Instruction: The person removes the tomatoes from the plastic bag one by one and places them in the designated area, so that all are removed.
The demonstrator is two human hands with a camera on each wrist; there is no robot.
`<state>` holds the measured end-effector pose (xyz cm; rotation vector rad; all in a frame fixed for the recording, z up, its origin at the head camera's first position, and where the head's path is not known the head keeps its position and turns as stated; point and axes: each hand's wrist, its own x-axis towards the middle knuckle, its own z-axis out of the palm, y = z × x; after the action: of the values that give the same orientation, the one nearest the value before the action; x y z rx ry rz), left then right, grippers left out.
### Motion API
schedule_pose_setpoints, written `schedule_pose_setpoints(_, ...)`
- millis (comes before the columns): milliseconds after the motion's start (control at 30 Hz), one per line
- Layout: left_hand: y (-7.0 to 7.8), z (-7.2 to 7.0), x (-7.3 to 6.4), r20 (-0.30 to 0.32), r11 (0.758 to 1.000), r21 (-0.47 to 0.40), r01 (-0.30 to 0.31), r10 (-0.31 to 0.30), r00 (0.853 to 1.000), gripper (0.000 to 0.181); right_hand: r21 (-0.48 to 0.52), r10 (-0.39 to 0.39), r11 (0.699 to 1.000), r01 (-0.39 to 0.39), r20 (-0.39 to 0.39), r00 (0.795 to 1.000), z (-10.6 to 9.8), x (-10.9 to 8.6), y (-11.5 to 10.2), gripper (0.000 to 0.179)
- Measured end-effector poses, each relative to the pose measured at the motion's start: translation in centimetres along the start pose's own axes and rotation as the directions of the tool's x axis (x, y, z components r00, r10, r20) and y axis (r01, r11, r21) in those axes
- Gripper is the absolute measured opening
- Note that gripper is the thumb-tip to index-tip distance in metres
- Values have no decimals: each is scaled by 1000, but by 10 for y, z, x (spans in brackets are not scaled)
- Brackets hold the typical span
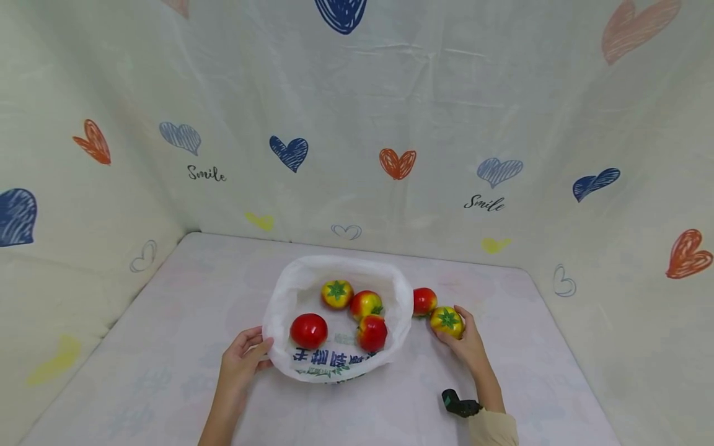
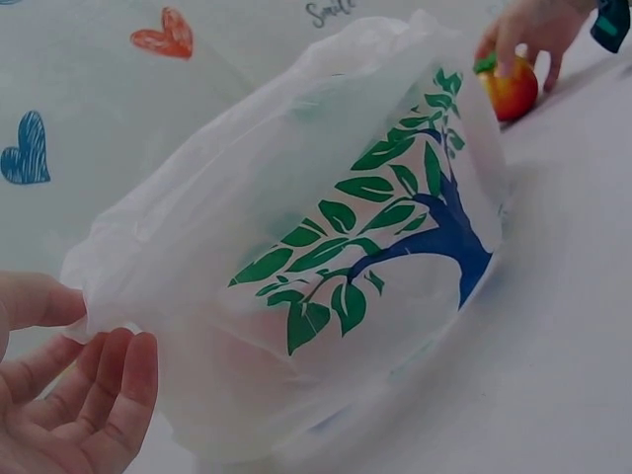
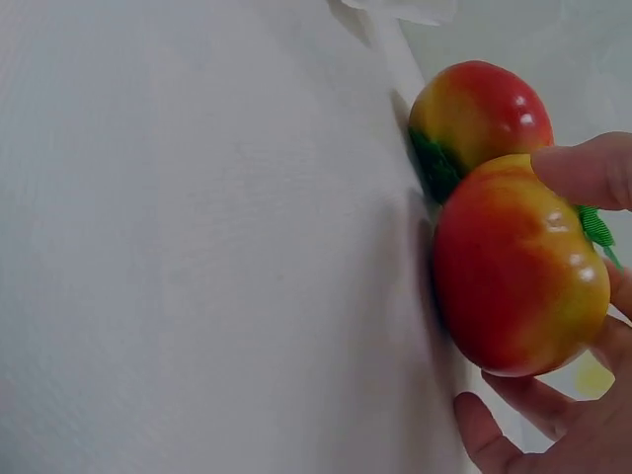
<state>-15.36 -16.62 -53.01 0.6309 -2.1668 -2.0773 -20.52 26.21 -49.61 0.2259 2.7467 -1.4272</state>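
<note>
Basically, as I judge it, what counts is that the plastic bag [image 1: 404, 297] lies to the left of my right grip [image 1: 470, 347]. That grip has thumb and fingers curved round a held tomato [image 1: 447, 322], which sits on or just above the surface [image 1: 184, 347] (I cannot tell which) and is roundish, with no clear long axis. Left of it and slightly farther from me is a loose tomato [image 1: 426, 301], by the bag's right side, touching the held one or just beside it. My right grip is the nearer to both; my left grip [image 1: 242, 359] pinches the bag's rim on the opposite side.

By count, I see one bag and six tomatoes. Two are outside it. Four are inside, between my two grips: a plain red tomato [image 1: 308, 331] nearest my left grip, a yellow tomato [image 1: 337, 294] farther from me, and, toward my right grip, a blotched tomato [image 1: 365, 305] and a mostly red tomato [image 1: 372, 334].
</note>
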Motion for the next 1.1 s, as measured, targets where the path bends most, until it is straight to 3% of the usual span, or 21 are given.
schedule_pose_setpoints(367,-4,0,3,-7,1000,-12,9,-9,1000,56,-58,-69,996,64,-81,994,-5,-25,-21,77)
schedule_pose_setpoints(733,-4,0,4,-21,1000,-7,29,-29,999,56,-68,-172,984,164,-152,973,-8,-46,-37,70)
schedule_pose_setpoints(1100,-10,2,7,-35,999,23,38,-37,999,59,-37,-253,967,251,-162,954,-3,-64,-56,62)
